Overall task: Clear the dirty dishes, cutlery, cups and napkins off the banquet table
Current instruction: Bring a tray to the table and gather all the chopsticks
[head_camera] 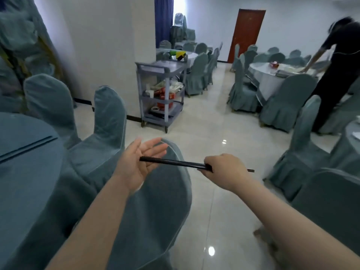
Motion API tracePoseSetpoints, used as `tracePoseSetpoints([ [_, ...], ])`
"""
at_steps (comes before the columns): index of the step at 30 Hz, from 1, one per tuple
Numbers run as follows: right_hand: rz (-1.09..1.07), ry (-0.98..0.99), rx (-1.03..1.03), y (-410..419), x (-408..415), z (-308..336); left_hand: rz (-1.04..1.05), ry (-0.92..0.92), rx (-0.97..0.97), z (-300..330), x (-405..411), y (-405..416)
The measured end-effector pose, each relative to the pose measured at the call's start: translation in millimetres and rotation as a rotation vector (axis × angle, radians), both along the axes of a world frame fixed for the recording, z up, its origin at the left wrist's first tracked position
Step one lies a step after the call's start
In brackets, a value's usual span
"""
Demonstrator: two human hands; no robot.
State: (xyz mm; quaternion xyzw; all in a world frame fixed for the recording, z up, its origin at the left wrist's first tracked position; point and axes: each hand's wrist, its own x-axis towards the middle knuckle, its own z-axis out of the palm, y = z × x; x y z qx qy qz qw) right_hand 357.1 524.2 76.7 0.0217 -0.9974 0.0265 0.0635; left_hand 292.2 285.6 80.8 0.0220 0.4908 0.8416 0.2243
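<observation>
Two hands were in play, and only one had a grip. My right hand (pixel 220 168), at centre right of the frame, had its fingers curled tight round the black chopsticks (pixel 175 163), holding them near one end so that a short tip stuck out past my knuckles toward the right. How many sticks were in the bundle I could not tell; they read as one dark bar. Their long axis ran nearly level across the middle of the frame, tilting slightly upward to the left, and the far end touched the palm of my left hand (pixel 136 162). That hand was spread, its fingers (pixel 155 146) straight and relaxed, gripping nothing, the palm turned toward the sticks as if to square their ends.

So the chopsticks lay between my two hands, already clear of the tabletop (pixel 23 152), whose blue cloth sat at the left edge. Covered chairs (pixel 109 117) stood just beyond my left hand. Past them, up the middle of the frame and well apart from my hands, stood the grey service cart (pixel 161 90), its lower shelves stacked with dishes. I judged the next move turned on carrying the sticks forward to it, right hand leading. Another person (pixel 335 65) leaned over a far table at upper right.
</observation>
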Motion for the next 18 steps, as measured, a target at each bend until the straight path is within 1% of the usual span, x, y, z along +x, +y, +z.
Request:
tracePoseSetpoints([
  [4,0.011,0.013,0.117,75,-27,5,0.006,0.017,-0.033,-5,-27,75],
  [10,0.078,0.003,0.138,118,-98,-3,-0.018,0.132,-0.251,-19,-73,160],
  [12,0.089,-0.006,0.121,129,-132,-9,0.027,0.171,-0.36,-22,-103,171],
  [16,0.103,0.009,0.139,159,-206,-7,-0.002,0.334,-0.684,-31,-173,194],
  [18,0.111,0.006,0.131,174,-241,-2,0.044,0.368,-0.751,-36,-207,210],
])
